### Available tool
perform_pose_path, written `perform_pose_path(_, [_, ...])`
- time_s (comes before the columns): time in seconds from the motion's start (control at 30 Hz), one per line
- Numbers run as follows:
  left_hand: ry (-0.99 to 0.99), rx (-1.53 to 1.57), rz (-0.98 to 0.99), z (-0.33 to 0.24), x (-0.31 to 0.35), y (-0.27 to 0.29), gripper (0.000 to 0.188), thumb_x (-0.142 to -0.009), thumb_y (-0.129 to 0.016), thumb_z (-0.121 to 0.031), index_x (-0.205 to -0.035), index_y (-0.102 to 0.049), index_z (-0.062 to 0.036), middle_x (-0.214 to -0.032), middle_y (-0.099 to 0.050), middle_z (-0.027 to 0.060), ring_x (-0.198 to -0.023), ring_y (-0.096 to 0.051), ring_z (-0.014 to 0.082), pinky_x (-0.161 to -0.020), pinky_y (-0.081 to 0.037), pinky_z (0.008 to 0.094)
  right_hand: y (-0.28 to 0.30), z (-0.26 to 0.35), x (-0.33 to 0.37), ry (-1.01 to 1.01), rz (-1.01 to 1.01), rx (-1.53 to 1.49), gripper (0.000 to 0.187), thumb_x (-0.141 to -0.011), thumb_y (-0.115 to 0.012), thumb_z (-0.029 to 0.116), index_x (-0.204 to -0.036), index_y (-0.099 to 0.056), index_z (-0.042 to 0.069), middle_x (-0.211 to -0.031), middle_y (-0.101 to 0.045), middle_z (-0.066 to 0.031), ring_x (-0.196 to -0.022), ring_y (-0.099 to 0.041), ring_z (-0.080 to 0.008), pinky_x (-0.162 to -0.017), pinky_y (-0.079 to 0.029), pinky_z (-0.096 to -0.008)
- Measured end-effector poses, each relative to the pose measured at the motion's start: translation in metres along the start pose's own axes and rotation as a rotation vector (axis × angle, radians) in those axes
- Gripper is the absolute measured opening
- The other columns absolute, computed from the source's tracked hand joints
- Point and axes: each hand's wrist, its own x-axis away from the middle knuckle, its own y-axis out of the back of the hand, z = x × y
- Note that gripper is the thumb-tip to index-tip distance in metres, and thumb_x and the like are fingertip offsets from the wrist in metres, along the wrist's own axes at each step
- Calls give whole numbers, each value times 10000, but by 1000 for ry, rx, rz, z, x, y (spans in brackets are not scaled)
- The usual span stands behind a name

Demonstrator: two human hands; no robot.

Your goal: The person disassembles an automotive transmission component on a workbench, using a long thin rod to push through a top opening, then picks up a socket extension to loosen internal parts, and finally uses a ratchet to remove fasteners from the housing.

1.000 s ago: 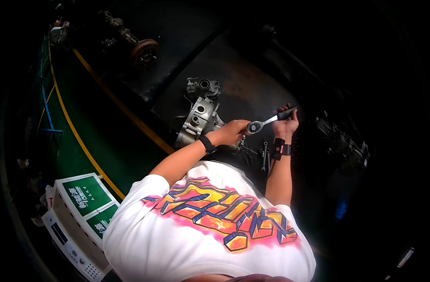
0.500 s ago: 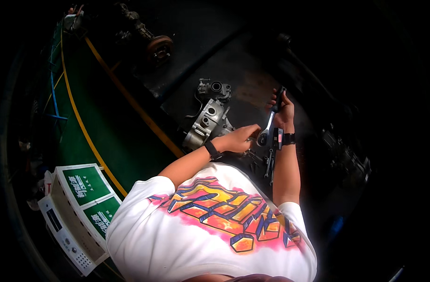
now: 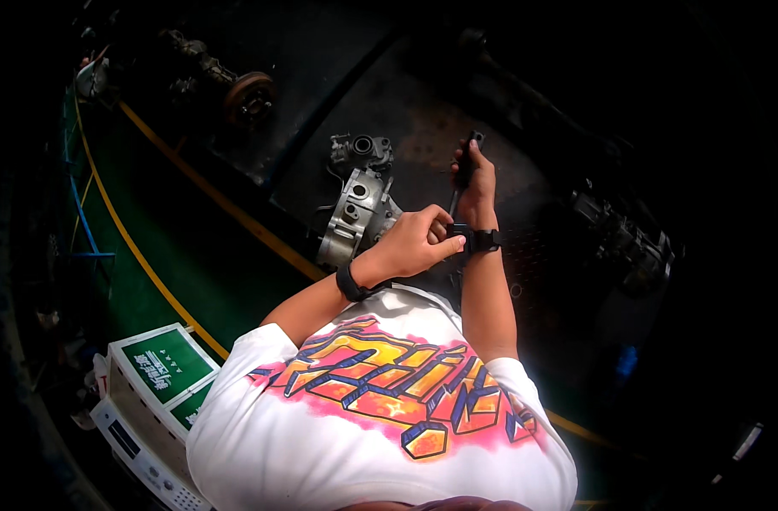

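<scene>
My right hand (image 3: 478, 183) is closed around the dark handle of a ratchet wrench (image 3: 454, 203), held upright in the picture with its shaft running down toward my left hand (image 3: 416, 243). The left fingers are curled in where the shaft ends, so the ratchet head is hidden behind them. The left thumb lies beside a small black device (image 3: 460, 234) strapped on my right wrist. Just left of my hands stands a silver metal housing (image 3: 353, 213) with round bores. A smaller grey casting (image 3: 361, 152) with a round opening sits beyond it.
A rusty brake drum on an axle (image 3: 251, 98) lies at the far left. Dark machinery (image 3: 623, 238) is on the right. A white cabinet with green panels (image 3: 163, 366) stands at lower left, beside a green floor with a yellow line (image 3: 138, 255).
The view has shifted, so the scene sits differently in it. My left hand has come over the ratchet head, which showed before. My right hand still grips the handle.
</scene>
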Motion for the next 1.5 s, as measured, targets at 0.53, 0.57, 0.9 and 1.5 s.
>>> perform_pose_path(0.53, [167, 208, 2, 28, -25, -8, 482, -886, -956, -310, -1120, -745, 55, -888, -740, 27, -760, -679, 77, -664, -526, 234, -14, -31, -18, 691, -304, 671, 458, -987, -801, 264, -1188, -582, -85, -908, -760, -209, -623, -744, -278, -649, -620, -403])
perform_pose_path(0.57, [199, 229, 9, 27, -23, -5, 467, -889, -954, -302, -1113, -746, 51, -878, -736, 19, -758, -674, 69, -658, -521, 231, -15, -32, -14, 689, -320, 701, 508, -962, -823, 259, -1215, -565, -98, -940, -762, -270, -714, -770, -325, -712, -620, -423])
perform_pose_path(0.9, [196, 311, -48, 45, -21, -11, 411, -892, -960, -290, -1077, -746, 8, -883, -734, 0, -752, -662, 50, -660, -515, 221, -20, -42, -13, 841, -339, 719, 695, -931, -868, 232, -1381, -437, -75, -1005, -734, -242, -892, -761, -353, -800, -590, -445])
perform_pose_path(1.5, [225, 241, 52, 26, -19, 12, 359, -932, -928, -265, -1088, -737, -3, -860, -739, 6, -744, -685, 55, -650, -537, 213, -33, -56, -1, 873, -510, 587, 750, -890, -899, 223, -1446, -428, 45, -975, -764, -180, -836, -795, -330, -765, -637, -423])
